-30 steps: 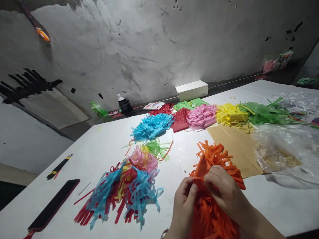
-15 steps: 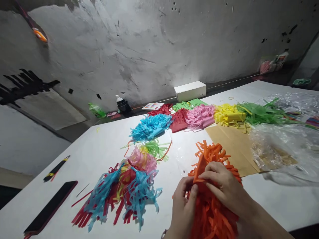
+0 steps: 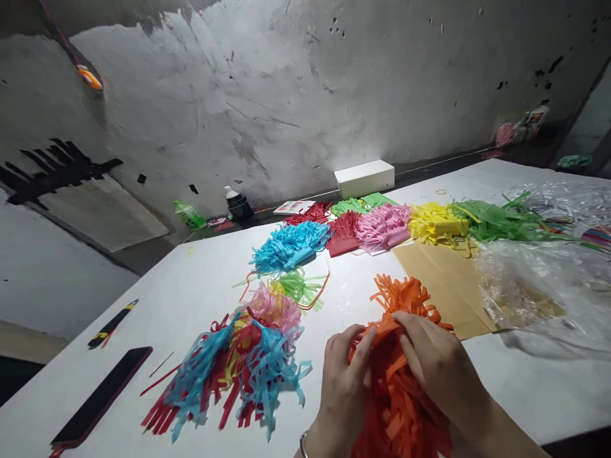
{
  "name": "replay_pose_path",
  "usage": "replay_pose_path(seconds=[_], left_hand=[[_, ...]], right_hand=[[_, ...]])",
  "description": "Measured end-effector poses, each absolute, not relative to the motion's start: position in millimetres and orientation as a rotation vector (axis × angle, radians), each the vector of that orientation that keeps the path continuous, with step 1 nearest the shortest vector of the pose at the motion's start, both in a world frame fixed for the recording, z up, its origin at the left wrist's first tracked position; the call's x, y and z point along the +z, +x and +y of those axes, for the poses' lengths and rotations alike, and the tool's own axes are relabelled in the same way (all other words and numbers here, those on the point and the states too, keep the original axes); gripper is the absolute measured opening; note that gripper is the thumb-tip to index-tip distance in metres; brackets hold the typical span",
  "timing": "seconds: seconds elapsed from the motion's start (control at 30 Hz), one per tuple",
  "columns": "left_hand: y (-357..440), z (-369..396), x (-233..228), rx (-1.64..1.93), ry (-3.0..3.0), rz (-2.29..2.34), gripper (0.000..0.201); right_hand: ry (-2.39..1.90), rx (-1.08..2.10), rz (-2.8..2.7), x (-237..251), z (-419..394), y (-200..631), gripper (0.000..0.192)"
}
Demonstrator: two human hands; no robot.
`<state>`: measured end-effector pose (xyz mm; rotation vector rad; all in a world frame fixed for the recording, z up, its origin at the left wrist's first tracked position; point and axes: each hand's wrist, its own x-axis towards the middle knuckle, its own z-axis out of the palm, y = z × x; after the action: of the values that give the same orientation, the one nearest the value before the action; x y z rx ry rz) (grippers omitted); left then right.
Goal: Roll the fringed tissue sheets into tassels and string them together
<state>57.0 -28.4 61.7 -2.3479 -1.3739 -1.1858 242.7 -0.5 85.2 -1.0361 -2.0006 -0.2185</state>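
A bundle of orange fringed paper point(image 3: 396, 394) lies in front of me at the table's lower right, its cut strips spilling at the top and bottom. My left hand point(image 3: 341, 378) grips its left side with curled fingers. From the right, my right hand point(image 3: 439, 359) has its fingers bent over the bundle's upper middle; its fingertips sink partly into the strips. To the left of my hands lies a tassel garland point(image 3: 238, 356) of blue, red, pink, yellow and green paper strips with an orange cord.
Behind are fringed paper bundles in blue point(image 3: 289, 245), dark red point(image 3: 344, 232), pink point(image 3: 384, 226), yellow point(image 3: 436, 222) and green point(image 3: 501, 219). Brown paper point(image 3: 443, 292) and clear plastic point(image 3: 558, 305) lie at right; a phone point(image 3: 102, 397) and utility knife point(image 3: 112, 324) at left. A white box point(image 3: 365, 178) stands by the wall.
The flat orange flap that stood up between my fingers now lies down among the strips. My left hand has shifted slightly left, and the right hand rests flatter over the bundle.
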Motion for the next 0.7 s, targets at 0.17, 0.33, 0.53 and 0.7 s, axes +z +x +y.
replay_pose_path(seconds=[0.17,0.33,0.53,0.7], left_hand=[[60,-26,71,-1.181,-2.275,-1.310,0.023],[66,-21,75,-1.073,-2.387,-1.449,0.010],[82,-19,70,-1.075,-2.405,-1.369,0.018],[86,-25,81,-1.076,-2.463,-1.222,0.022]], right_hand=[[-1.165,-0.227,-1.924,79,0,244,0.031],[-1.204,-0.223,-1.948,72,-9,243,0.033],[-1.606,-0.252,-2.062,72,-20,218,0.056],[-1.968,-0.082,-2.039,81,1,229,0.046]])
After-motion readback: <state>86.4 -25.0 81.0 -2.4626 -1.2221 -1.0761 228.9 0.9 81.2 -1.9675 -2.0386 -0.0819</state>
